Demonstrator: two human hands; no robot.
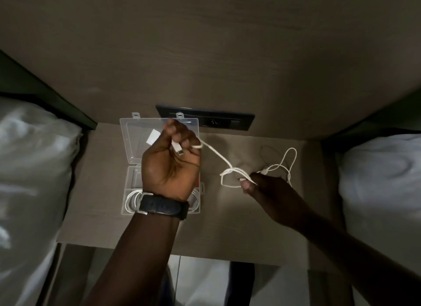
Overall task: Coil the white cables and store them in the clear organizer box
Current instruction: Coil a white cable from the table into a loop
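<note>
My left hand [170, 162] is raised over the clear organizer box [134, 180] and grips one plug end of a white cable [218, 157]. The cable runs down to the right into loose loops on the nightstand, where my right hand [262, 185] pinches it near the other plug. The box lies open, its lid [136, 139] folded back toward the wall. A coiled white cable [132, 201] lies in the box's near compartment, partly hidden by my left wrist.
The small nightstand [98, 191] stands between two beds with white bedding [34, 169] on the left and white bedding [382, 180] on the right. A dark socket panel [227, 121] is set in the wall behind the box. A black watch strap [163, 206] is on my left wrist.
</note>
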